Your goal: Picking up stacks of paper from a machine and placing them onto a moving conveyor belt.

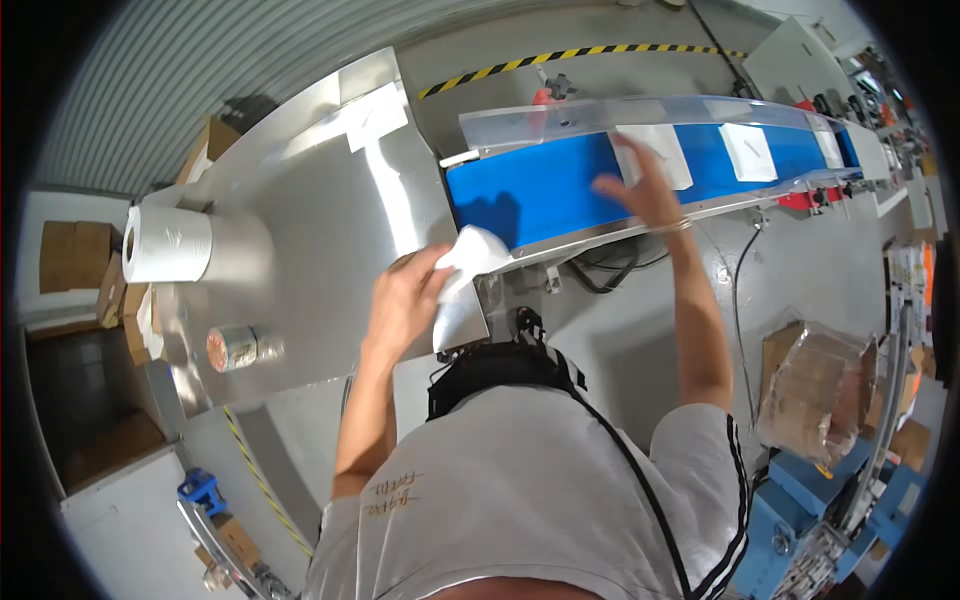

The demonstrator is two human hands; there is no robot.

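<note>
My left hand (405, 295) is closed on a thin white packet (473, 258), bent at its upper end, by the near corner of the steel table (310, 280). My right hand (648, 192) reaches over the blue conveyor belt (545, 185), fingers spread and slightly blurred. Just beyond it, partly covered by the fingers, lies a flat white packet (668, 155) on the belt. Farther right along the belt are a second white packet (747, 153) and a third (826, 145) near the far end. Another white piece (376, 118) rests at the table's back edge.
A clear guard (590, 115) runs along the belt's far side. On the table stand a large white roll (168, 244) and a tape roll (231, 348). Cables (610, 275) hang below the conveyor. A plastic-covered carton (820, 390) and blue bins (800, 500) are at lower right.
</note>
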